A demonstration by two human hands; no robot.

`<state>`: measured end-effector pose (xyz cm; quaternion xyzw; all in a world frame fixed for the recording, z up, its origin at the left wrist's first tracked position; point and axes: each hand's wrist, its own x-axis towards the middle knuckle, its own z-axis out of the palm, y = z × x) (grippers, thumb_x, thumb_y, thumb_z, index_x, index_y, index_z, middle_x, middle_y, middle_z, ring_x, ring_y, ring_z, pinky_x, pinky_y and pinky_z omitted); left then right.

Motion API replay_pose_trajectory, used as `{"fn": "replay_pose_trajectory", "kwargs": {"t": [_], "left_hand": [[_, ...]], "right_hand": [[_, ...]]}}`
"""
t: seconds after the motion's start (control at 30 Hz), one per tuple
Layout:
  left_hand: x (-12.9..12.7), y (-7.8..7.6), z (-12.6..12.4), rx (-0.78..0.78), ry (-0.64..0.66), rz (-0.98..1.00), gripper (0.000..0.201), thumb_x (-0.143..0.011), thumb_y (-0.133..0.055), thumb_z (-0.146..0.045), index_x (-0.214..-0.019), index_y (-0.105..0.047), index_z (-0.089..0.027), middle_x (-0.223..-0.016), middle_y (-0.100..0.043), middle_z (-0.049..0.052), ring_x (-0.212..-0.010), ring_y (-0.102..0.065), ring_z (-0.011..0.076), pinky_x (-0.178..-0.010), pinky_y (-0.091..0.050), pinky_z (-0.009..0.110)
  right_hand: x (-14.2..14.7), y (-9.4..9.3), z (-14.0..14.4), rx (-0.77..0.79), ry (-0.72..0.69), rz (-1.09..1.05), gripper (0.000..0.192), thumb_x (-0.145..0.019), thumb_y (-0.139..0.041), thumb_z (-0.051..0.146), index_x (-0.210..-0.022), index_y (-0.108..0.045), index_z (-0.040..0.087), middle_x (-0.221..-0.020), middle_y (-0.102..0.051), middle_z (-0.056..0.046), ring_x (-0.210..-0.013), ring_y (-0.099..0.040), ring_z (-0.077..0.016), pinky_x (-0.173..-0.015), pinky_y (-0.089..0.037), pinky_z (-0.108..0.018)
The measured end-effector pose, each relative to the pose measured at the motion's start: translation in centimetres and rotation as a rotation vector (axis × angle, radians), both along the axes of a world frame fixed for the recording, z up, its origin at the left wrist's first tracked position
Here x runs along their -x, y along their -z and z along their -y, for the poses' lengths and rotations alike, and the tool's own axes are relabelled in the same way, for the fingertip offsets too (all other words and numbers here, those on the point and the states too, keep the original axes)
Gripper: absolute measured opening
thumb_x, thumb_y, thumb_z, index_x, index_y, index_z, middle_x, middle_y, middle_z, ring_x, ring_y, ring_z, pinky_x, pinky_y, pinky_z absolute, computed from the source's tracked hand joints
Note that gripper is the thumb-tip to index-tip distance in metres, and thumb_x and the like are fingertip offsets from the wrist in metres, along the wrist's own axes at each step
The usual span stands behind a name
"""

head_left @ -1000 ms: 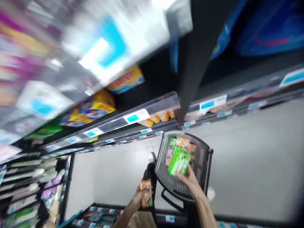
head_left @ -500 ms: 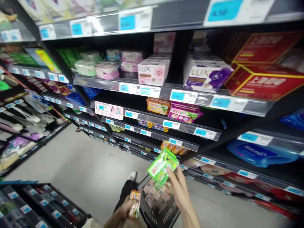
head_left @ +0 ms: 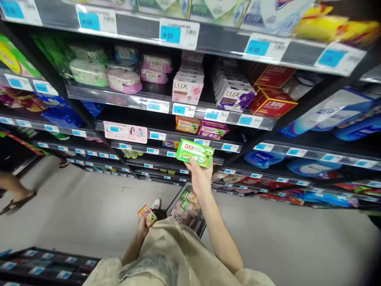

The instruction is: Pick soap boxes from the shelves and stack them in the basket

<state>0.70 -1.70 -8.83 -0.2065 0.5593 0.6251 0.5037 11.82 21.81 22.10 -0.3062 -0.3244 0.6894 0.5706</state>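
Raised from above the basket (head_left: 199, 227), the right hand (head_left: 200, 178) now grips a green pack (head_left: 195, 153) near the shelves (head_left: 166, 106). Left hand (head_left: 143, 227) clasps an orange pack (head_left: 148, 215) low, left of the basket.

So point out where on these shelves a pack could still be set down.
The right hand holds a green pack before the shelf that carries an orange pack and a pink pack. That shelf looks dark and bare left of the orange pack, behind the pink sign. The shelf above, with LUX boxes and red boxes, is crowded. The basket is nearly full.
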Motion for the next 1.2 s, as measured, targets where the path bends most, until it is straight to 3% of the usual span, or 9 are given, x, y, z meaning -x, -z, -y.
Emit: {"fn": "replay_pose_trajectory", "kwargs": {"t": [0.2,0.43,0.57,0.63,0.73,0.8,0.9,1.07,1.2], "left_hand": [[2.4,-0.9,-1.6,0.027,-0.018,-0.009,0.009,-0.084,-0.065,-0.016,-0.093,-0.062,-0.019,-0.081,-0.071,0.004,-0.074,-0.075,0.0223,-0.068,-0.063,0.032],[1.8,-1.3,-3.6,0.063,0.112,0.028,0.007,-0.085,-0.068,-0.018,-0.092,-0.067,-0.017,-0.084,-0.074,0.011,-0.082,-0.078,0.0303,-0.067,-0.062,0.039],[1.7,-1.6,-4.2,0.086,0.165,0.024,0.01,-0.084,-0.072,-0.024,-0.09,-0.068,-0.017,-0.082,-0.074,0.012,-0.087,-0.079,0.0349,-0.072,-0.063,0.045],[1.7,-1.6,-4.5,0.093,0.183,0.017,0.012,-0.084,-0.072,-0.027,-0.09,-0.067,-0.018,-0.08,-0.073,0.011,-0.088,-0.079,0.0354,-0.072,-0.063,0.045],[1.6,-1.6,-4.9,0.099,0.205,0.017,0.012,-0.084,-0.072,-0.029,-0.089,-0.066,-0.019,-0.078,-0.073,0.009,-0.087,-0.08,0.0356,-0.074,-0.064,0.046],[1.4,-1.5,-5.2,0.099,0.215,0.023,0.01,-0.084,-0.072,-0.027,-0.089,-0.067,-0.019,-0.078,-0.073,0.009,-0.09,-0.08,0.0359,-0.077,-0.064,0.048],[1.3,-1.3,-5.4,0.094,0.217,0.033,0.002,-0.086,-0.067,-0.02,-0.088,-0.067,-0.02,-0.077,-0.073,0.008,-0.095,-0.08,0.0349,-0.081,-0.064,0.048],[1.2,-1.3,-5.8,0.088,0.22,0.028,0.008,-0.087,-0.063,-0.014,-0.083,-0.066,-0.021,-0.076,-0.072,0.006,-0.096,-0.08,0.0328,-0.083,-0.064,0.048],[1.1,-1.5,-6.3,0.036,0.231,-0.003,0.008,-0.087,-0.065,-0.016,-0.08,-0.064,-0.02,-0.071,-0.069,0.005,-0.096,-0.079,0.0349,-0.084,-0.063,0.054]], "right_hand": [[-1.3,-1.3,-1.3,0.019,0.016,-0.046,0.046,-0.08,-0.086,0.039,-0.118,-0.061,0.029,-0.121,-0.074,0.0,-0.107,-0.075,-0.0214,-0.092,-0.068,-0.049],[-2.9,-1.2,-1.8,0.021,0.122,-0.019,0.045,-0.076,-0.09,0.038,-0.111,-0.064,0.027,-0.115,-0.076,-0.001,-0.103,-0.075,-0.0188,-0.087,-0.068,-0.037],[-4.3,-0.2,-2.6,0.092,0.101,-0.098,0.041,-0.085,-0.083,0.049,-0.115,-0.067,0.026,-0.116,-0.078,-0.003,-0.107,-0.075,-0.0197,-0.086,-0.068,-0.033],[-5.5,0.5,-2.9,0.189,-0.029,-0.297,0.036,-0.091,-0.078,0.046,-0.119,-0.07,0.023,-0.108,-0.079,-0.003,-0.097,-0.077,-0.0156,-0.078,-0.068,-0.024],[-7.2,1.4,-3.1,0.284,-0.424,-0.837,0.029,-0.1,-0.065,0.023,-0.129,-0.068,0.018,-0.095,-0.076,-0.002,-0.071,-0.072,-0.0064,-0.061,-0.06,-0.011],[-7.9,1.5,-2.9,0.281,-0.66,-1.183,0.037,-0.105,-0.05,0.015,-0.14,-0.062,0.017,-0.095,-0.074,-0.002,-0.063,-0.068,-0.0049,-0.054,-0.057,-0.01],[-8.1,1.0,-2.3,0.268,-0.808,-1.411,0.045,-0.107,-0.04,0.017,-0.15,-0.053,0.02,-0.096,-0.073,-0.002,-0.064,-0.067,-0.0077,-0.054,-0.058,-0.016],[-7.7,-0.3,-1.5,0.253,-0.719,-1.389,0.045,-0.106,-0.04,0.017,-0.149,-0.052,0.021,-0.087,-0.072,0.001,-0.065,-0.068,-0.0078,-0.053,-0.055,-0.016],[-8.3,-0.5,-1.9,0.256,-0.442,-1.02,0.029,-0.101,-0.059,0.015,-0.128,-0.066,0.022,-0.086,-0.074,0.004,-0.067,-0.068,-0.0061,-0.054,-0.055,-0.012]]}}
